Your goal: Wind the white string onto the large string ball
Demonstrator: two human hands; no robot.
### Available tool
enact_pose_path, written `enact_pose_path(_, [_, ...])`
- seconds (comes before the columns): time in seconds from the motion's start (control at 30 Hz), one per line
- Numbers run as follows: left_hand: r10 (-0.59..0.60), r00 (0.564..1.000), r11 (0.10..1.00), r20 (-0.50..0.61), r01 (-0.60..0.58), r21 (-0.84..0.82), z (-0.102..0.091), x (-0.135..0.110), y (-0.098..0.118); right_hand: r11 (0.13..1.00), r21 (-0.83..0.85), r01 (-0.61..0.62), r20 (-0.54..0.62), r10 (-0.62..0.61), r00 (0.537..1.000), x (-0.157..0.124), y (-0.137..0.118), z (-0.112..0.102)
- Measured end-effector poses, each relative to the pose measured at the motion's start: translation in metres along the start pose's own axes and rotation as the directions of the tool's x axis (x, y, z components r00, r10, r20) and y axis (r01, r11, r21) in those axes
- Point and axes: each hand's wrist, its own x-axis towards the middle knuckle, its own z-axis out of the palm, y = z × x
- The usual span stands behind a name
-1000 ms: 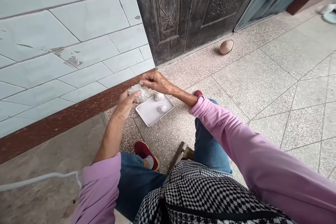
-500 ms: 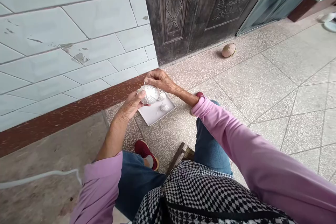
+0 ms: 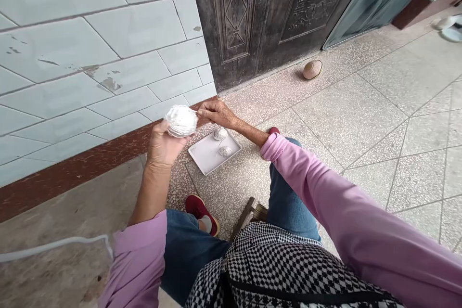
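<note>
My left hand (image 3: 163,142) is raised and wrapped round a white ball of thread (image 3: 181,121). My right hand (image 3: 217,113) reaches out beside it, fingers pinched at the ball's right side, seemingly on a thread end too thin to make out. Below them a white square tray (image 3: 204,156) lies on the speckled floor with two smaller white thread balls (image 3: 223,142) on its far side.
A tiled wall with a brown skirting runs along the left, a dark carved door (image 3: 267,14) stands ahead. A small round tan object (image 3: 312,70) lies by the door. My red shoe (image 3: 200,209) and a wooden stool leg (image 3: 249,209) are near my knees. A white cord (image 3: 54,245) crosses the floor at left.
My left hand has lifted the white ball up and to the left, off the tray. My right hand stayed near the tray, pinched at the ball's side.
</note>
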Motion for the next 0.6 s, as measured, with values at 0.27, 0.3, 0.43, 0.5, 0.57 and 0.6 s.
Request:
enact_pose_path(0.27, [0.112,0.971,0.993,-0.212,-0.119,-0.021,-0.02,0.015,-0.008,0.99,-0.132,0.04,0.311,0.004,0.951,-0.033,-0.02,0.031])
enact_pose_path(0.3, [0.114,0.962,0.992,-0.248,-0.122,-0.02,-0.022,0.018,-0.01,0.993,-0.11,0.044,0.365,-0.001,0.931,-0.036,-0.021,0.034])
enact_pose_path(0.43, [0.106,0.928,0.985,-0.357,-0.049,0.166,-0.033,0.029,-0.02,1.0,0.003,-0.011,0.45,0.009,0.893,-0.038,-0.027,0.034])
enact_pose_path(0.5, [0.125,0.927,0.945,-0.355,-0.002,0.327,-0.036,0.032,-0.023,0.996,0.071,-0.047,0.386,0.016,0.922,-0.033,-0.031,0.024])
enact_pose_path(0.57, [0.118,0.954,0.909,-0.275,0.008,0.417,-0.034,0.031,-0.025,0.989,0.135,-0.061,0.275,0.022,0.961,-0.026,-0.034,0.012])
enact_pose_path(0.6, [0.092,0.971,0.908,-0.219,0.008,0.419,-0.032,0.029,-0.025,0.985,0.163,-0.06,0.211,0.025,0.977,-0.022,-0.036,0.005])
